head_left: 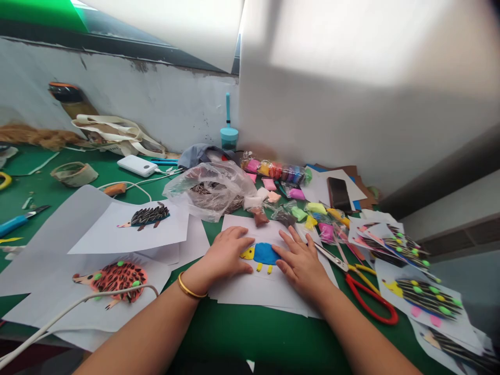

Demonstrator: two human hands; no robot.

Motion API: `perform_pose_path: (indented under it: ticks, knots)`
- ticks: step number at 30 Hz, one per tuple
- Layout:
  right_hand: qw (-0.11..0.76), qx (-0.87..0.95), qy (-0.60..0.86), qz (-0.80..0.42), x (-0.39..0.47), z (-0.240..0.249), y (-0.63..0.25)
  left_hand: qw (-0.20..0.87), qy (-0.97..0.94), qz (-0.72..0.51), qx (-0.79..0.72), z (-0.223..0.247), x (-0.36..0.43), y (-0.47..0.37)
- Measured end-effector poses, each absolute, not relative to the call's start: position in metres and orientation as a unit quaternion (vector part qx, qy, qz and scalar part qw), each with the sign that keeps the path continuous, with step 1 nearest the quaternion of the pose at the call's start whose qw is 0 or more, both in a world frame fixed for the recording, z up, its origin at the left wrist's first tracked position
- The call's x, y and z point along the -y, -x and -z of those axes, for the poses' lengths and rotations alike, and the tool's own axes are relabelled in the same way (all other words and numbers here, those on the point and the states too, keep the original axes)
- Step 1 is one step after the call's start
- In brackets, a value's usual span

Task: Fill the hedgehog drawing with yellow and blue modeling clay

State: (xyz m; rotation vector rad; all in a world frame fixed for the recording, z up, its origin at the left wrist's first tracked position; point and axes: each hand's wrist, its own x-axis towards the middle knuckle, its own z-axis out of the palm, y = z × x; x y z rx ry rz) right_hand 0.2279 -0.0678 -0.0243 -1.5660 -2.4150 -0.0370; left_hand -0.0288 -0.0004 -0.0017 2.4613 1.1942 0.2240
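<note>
On a stack of white paper (250,286) lies a flat clay hedgehog (266,253) with a blue body, a yellow head and two yellow feet. My left hand (230,251) rests on the paper at its head, fingers spread, fingertips close to the yellow clay. Over on the other side, my right hand (302,260) lies with fingers apart, its fingertips at the blue body's right edge. Neither hand grips anything. Red-handled scissors (371,302) lie just right of my right hand, their blades partly over the paper.
A plastic bag of seeds (213,190) stands behind the paper, beside several clay packets (299,213). Finished hedgehog pictures lie left (121,281) and right (425,297). A white cable (78,302) crosses the left papers. A phone (339,194) and a utility knife (19,223) are further out.
</note>
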Motion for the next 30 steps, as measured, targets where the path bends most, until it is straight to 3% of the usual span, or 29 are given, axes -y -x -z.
perform_pose_path:
  ticks: [11, 19, 30]
  knots:
    - [0.125, 0.838, 0.531, 0.015, 0.065, 0.026, -0.219, 0.196, -0.879, -0.081, -0.427, 0.003, 0.0, 0.029]
    - [0.218, 0.818, 0.532, -0.007, 0.061, 0.021, -0.229, 0.194, -0.885, -0.075, -0.416, 0.001, 0.0, 0.03]
    - [0.184, 0.86, 0.476, -0.027, 0.049, 0.01, -0.234, 0.211, -0.882, -0.067, -0.417, -0.002, 0.002, 0.032]
